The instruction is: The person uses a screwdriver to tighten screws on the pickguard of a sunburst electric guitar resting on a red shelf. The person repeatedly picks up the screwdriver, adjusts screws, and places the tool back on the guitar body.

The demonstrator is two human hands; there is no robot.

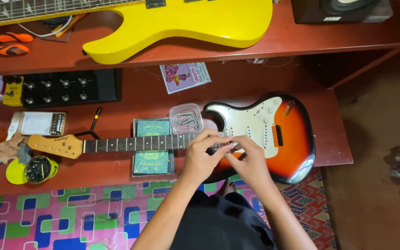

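Observation:
A sunburst electric guitar (289, 139) with a white pickguard lies flat on a low reddish wooden table (116, 169), its neck (130, 144) pointing left to a bare headstock (56, 145). My left hand (202, 157) and my right hand (248, 159) meet over the upper end of the neck near the body, fingertips pinched together on something small that I cannot make out. A clear plastic box of metal parts (186, 119) sits just behind the neck.
Green square packets (153, 161) lie under the neck. A black tray of tuning pegs (61, 88), a metal bridge plate (45, 124) and a yellow cup (35, 170) sit left. A yellow guitar (195, 21) lies on the upper shelf. Patterned mat (70, 217) below.

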